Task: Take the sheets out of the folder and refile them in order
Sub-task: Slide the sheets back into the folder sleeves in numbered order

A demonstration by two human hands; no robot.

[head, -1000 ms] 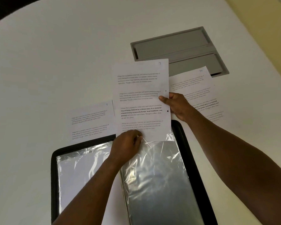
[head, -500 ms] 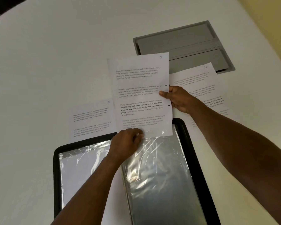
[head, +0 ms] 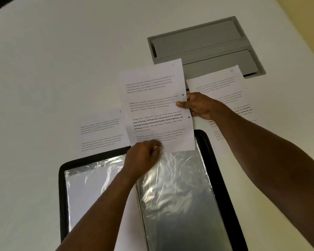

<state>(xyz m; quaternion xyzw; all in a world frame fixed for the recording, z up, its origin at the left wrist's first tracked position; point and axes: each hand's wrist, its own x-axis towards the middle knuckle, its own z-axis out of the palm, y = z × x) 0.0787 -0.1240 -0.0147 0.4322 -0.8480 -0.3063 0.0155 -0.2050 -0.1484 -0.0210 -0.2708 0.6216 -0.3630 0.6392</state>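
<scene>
Sheet [head: 157, 105] pinched at its right edge by right hand [head: 198, 105], bottom edge just above left hand [head: 143, 156], which pinches the plastic sleeve [head: 174, 187] mouth of the folder [head: 219, 178], probably holding it open for the sheet.

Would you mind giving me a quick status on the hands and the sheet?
Right hand pinches the sheet at its punched edge. Left hand grips the plastic sleeve mouth, at the sheet's bottom edge. Nothing in the way.
</scene>
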